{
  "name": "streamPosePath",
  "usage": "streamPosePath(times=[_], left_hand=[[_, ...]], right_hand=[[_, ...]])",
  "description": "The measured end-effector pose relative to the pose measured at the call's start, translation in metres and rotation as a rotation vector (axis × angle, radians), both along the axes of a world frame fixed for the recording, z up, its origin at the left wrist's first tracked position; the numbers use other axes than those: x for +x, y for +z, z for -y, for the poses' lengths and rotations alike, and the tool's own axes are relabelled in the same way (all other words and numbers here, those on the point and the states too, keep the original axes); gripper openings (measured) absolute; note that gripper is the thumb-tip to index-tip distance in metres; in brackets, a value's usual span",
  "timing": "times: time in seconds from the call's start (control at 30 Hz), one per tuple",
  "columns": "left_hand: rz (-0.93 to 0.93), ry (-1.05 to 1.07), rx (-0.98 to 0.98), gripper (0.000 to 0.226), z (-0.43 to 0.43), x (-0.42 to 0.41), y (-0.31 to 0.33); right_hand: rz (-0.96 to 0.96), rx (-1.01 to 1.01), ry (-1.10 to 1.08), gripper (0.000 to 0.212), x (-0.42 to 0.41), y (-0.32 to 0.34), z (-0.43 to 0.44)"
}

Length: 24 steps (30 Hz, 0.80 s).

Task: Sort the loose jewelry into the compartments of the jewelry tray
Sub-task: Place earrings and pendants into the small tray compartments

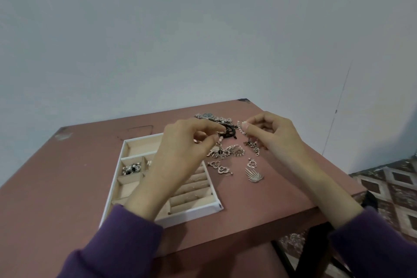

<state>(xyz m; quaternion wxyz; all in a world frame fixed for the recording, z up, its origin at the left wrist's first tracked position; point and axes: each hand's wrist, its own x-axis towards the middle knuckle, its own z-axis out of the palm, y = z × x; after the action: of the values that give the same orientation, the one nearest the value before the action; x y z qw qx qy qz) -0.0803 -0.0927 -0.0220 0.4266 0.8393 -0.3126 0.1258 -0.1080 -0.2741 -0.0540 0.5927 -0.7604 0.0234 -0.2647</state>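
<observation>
A white jewelry tray [214,196] with beige compartments lies on the table, partly under my left forearm. One left compartment holds pearl and dark beads [130,169]; ring rolls fill its right side. My left hand [187,149] hovers over the tray's far right corner, fingers pinched on a small piece of jewelry [220,139]. My right hand [270,133] pinches a silver chain [241,127] just above the loose pile. Loose pieces lie between and below the hands: a wristwatch [208,116], a dark bracelet [230,133], heart pendants [218,167] and a silver leaf pendant [253,175].
The reddish-brown table [67,187] meets a pale wall at the back; its right edge drops off near my right forearm. A patterned floor [392,189] and dark table legs [316,246] show at the lower right. Purple sleeves cover both my forearms.
</observation>
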Motion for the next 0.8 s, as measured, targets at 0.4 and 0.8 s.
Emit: streamPosePath(times=[0.4, 0.8], left_hand=[[-0.080, 0.171, -0.220, 0.016, -0.087, 0.018, 0.024], [-0.169, 0.244, -0.193, 0.018, -0.125, 0.045, -0.016]], right_hand=[[0.007, -0.049, 0.252, 0.010, 0.035, 0.027, -0.091], [-0.027, -0.506, 0.217, 0.014, 0.064, 0.009, -0.128]])
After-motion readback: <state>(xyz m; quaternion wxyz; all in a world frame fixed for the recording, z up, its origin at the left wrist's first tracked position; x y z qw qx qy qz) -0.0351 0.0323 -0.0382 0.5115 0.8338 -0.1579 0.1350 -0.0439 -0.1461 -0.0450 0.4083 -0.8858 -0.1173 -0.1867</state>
